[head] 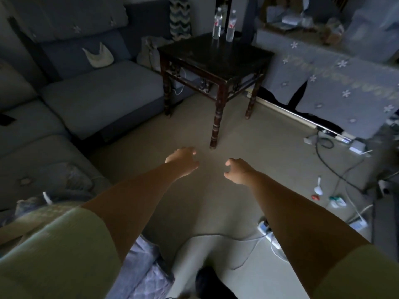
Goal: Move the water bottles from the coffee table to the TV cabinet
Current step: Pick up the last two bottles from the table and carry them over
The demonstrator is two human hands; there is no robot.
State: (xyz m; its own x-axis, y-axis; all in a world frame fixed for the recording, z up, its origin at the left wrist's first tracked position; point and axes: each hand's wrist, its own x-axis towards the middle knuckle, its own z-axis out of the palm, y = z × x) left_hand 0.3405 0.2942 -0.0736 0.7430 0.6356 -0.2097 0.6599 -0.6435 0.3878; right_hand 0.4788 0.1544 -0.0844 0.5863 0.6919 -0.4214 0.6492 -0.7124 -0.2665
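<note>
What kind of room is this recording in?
Most likely a home living room: a grey sectional sofa, a dark wooden table bearing two water bottles, and power strips on the floor.

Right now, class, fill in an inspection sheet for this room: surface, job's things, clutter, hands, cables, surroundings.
Surface: dark wooden table, top bare except for the bottles.
Job's things: two bottles upright at the table's far edge, side by side.
Clutter: small items on the floor at right.
Hands: left hand and right hand held out, loosely curled, holding nothing.
Cables: cords and a power strip on the floor.
Surroundings: sofa left, cloth-draped cabinet right.
</note>
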